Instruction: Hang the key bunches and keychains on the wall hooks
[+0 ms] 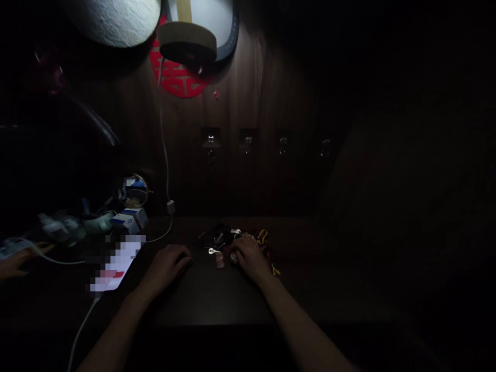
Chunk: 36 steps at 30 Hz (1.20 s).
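The scene is very dark. A heap of keys and key tags lies on a dark table, with a red and yellow cord at its right side. My right hand rests on the heap with its fingers curled over something I cannot make out. A small reddish tag lies just left of that hand. My left hand lies palm down on the table to the left of the keys, fingers loosely bent, holding nothing that I can see.
A row of wall hooks hangs on the dark wood panel above the keys. A lamp with a white cable stands at top centre. At left lie small boxes, a round mirror and a blurred-out flat item.
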Available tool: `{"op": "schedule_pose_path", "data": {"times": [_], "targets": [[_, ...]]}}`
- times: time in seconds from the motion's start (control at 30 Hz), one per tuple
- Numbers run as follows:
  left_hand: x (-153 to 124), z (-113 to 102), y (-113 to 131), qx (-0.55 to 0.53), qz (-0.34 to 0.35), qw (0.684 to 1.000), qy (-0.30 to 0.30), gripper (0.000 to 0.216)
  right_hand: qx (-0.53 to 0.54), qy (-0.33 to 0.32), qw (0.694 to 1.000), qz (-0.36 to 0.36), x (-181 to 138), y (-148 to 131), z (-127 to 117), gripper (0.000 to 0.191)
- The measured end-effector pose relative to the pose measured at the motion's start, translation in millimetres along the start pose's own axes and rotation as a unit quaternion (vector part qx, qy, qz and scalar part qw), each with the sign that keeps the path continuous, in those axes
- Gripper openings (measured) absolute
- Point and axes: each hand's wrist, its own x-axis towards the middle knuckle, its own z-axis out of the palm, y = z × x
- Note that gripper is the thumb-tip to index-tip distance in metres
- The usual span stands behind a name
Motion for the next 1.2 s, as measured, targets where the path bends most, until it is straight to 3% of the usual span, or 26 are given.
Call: {"op": "schedule_pose_path", "data": {"times": [0.13,0.23,0.5,0.87,1.2], "targets": [[10,2,12,-0.071,-0.031,0.997,0.027,0.023,0.007,0.0,1.0,-0.007,0,0,0,0.026],[20,7,19,-0.141,-0.066,0.985,0.08,0.023,0.011,0.01,1.0,-0.008,0,0,-1,0.026],[36,44,37,-0.382,-0.149,0.902,0.138,0.03,0.041,0.093,0.995,-0.004,4,-15,1,0.025],[29,56,46,-0.365,-0.126,0.913,0.129,0.028,0.053,0.027,0.998,-0.024,3,-26,11,0.029],[26,58,50,-0.382,-0.101,0.915,0.075,0.031,0.141,0.061,0.988,0.011,1,-26,11,0.031]]}}
